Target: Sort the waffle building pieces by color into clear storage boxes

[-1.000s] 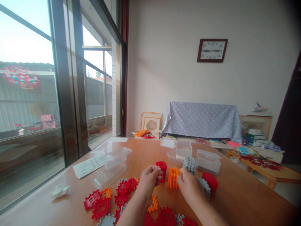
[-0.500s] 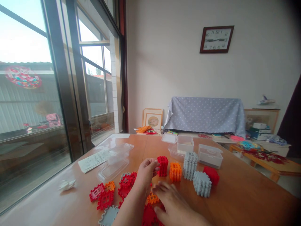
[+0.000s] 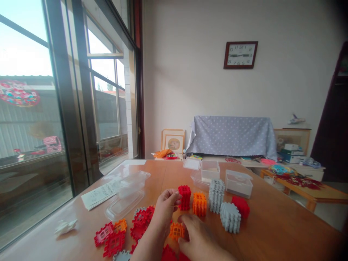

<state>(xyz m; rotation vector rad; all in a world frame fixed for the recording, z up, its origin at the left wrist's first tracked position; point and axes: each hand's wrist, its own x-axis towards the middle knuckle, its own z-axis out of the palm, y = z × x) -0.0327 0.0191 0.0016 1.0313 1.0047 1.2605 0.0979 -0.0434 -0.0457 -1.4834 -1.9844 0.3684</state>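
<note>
My left hand (image 3: 168, 204) is closed, its thumb and fingertips pinched together against the left side of a stack of red window-pattern tiles (image 3: 185, 198). What the pinch holds, if anything, is hidden. My right hand (image 3: 197, 232) curves over the table with thumb and fingers apart. Between them is the right edge of an orange window tile (image 3: 176, 231); whether they touch it I cannot tell. Loose red tiles (image 3: 114, 243) lie left of my left forearm, with another orange tile (image 3: 120, 225) and a grey tile (image 3: 122, 256).
Right of the red stack stand an orange stack (image 3: 199, 204), a tall grey stack (image 3: 216, 195), a shorter grey stack (image 3: 230, 217) and another red stack (image 3: 240, 207). Clear plastic boxes (image 3: 238, 184) sit behind. Written paper (image 3: 99, 195) and clear lids (image 3: 125, 204) lie at left.
The camera view has shifted, so the scene sits lower and further left. My right hand's fingers have bent more around the orange tile; my left hand stays by the red stack.
</note>
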